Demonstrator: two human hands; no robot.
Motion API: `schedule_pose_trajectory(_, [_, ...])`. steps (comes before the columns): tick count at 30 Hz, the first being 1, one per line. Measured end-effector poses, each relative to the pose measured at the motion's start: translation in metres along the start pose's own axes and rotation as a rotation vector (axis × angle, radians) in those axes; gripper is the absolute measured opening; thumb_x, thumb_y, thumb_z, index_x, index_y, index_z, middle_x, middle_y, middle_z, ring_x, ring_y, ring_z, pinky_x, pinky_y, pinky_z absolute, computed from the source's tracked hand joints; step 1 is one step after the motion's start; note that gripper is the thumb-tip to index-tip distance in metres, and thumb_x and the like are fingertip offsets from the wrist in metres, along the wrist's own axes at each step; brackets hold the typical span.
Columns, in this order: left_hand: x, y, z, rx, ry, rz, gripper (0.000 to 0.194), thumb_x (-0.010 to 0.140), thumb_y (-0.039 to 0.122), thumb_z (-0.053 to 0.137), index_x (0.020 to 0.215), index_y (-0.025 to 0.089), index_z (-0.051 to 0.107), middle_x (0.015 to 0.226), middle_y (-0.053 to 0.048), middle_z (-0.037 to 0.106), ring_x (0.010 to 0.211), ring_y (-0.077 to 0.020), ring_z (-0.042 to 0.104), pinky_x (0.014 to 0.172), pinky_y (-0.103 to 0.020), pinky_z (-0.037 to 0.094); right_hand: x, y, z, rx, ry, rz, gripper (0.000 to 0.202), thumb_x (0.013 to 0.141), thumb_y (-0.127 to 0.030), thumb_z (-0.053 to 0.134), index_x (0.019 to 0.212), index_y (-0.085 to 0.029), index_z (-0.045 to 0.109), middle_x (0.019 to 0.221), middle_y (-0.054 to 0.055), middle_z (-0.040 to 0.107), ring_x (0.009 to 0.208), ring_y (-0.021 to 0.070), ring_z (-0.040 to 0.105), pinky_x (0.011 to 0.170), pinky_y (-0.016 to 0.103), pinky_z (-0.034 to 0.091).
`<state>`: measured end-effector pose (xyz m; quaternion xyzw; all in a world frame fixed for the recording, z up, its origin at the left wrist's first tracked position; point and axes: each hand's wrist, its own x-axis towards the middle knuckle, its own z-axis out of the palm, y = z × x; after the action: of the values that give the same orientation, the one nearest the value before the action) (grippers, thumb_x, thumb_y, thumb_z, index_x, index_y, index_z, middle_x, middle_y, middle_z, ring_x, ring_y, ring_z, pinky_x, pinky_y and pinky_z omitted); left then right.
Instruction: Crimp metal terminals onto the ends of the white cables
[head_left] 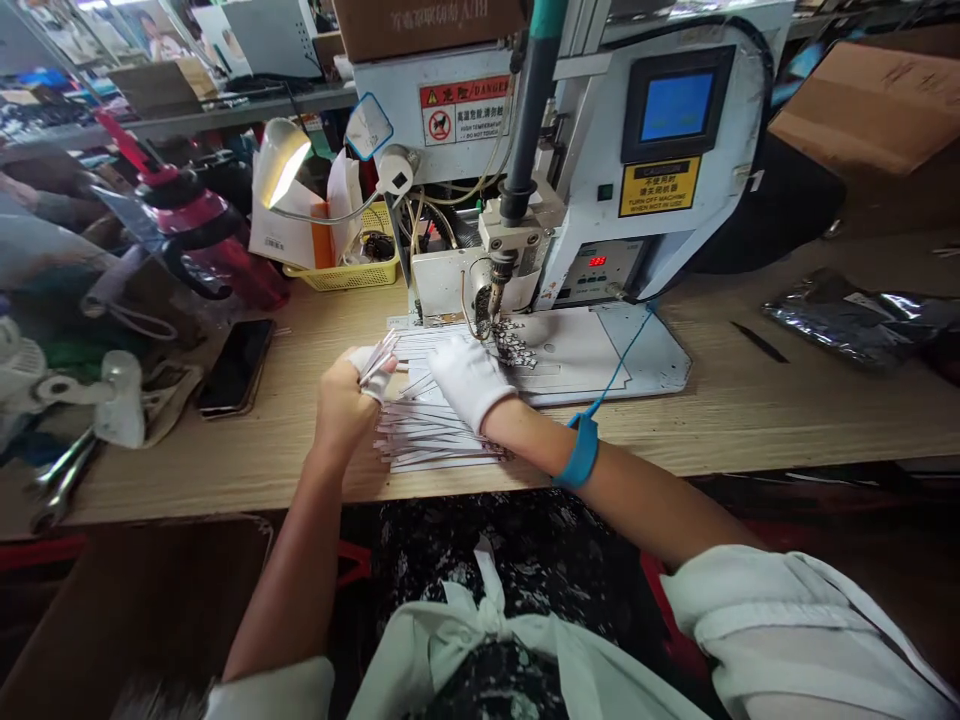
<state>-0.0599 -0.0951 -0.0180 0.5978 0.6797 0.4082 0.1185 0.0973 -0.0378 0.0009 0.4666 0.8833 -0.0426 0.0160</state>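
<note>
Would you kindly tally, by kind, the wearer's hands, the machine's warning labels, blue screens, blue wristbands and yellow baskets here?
Hands: 2 (left hand, right hand)
Warning labels: 2 (danger label, caution label)
Blue screen: 1
Blue wristband: 1
Yellow basket: 1
Total: 7, excluding the overlapping thin strips

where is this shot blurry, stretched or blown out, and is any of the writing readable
In the head view, the lit lamp is blown out white; in the head view, the silvery bag has glare streaks; in the head view, the left edge looks smeared and stretched; in the head view, "DANGER" on the warning label is legible.
</note>
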Motion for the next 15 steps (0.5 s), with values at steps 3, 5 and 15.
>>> schedule_pose_trajectory(3, [0.023, 0.008, 0.0, -0.054, -0.079, -0.011, 0.028, 0.079, 0.041, 0.057, 0.083, 0.016, 0.069, 0.082, -0.003, 0.068, 0.075, -0.0183, 0.061, 0.074, -0.029, 0.047, 0.01, 0.002, -0.002, -0.025, 0.007, -0.075, 0.043, 0.096, -0.004, 0.027, 0.111, -0.006, 0.067, 0.11, 0.02, 0.064, 0.099, 0.0271, 0.063, 0.075, 0.033, 0.05])
schedule_pose_trajectory(5, [0.034, 0.009, 0.002, -0.087, -0.117, -0.07, 0.028, 0.074, 0.041, 0.058, 0.081, 0.016, 0.068, 0.08, -0.003, 0.068, 0.073, -0.0183, 0.059, 0.073, -0.03, 0.047, 0.013, 0.004, -0.003, -0.031, 0.007, -0.142, 0.042, 0.097, -0.005, 0.027, 0.112, -0.008, 0.067, 0.108, 0.019, 0.066, 0.101, 0.0267, 0.063, 0.077, 0.033, 0.049])
schedule_pose_trajectory(15, [0.041, 0.012, -0.008, -0.262, -0.412, -0.207, 0.036, 0.067, 0.051, 0.064, 0.06, 0.015, 0.063, 0.051, 0.002, 0.046, 0.052, -0.0121, 0.041, 0.051, -0.025, 0.033, 0.0, 0.007, -0.003, 0.034, 0.201, -0.302, 0.041, 0.105, -0.025, 0.028, 0.117, -0.014, 0.066, 0.105, 0.015, 0.067, 0.093, 0.0232, 0.062, 0.074, 0.032, 0.043])
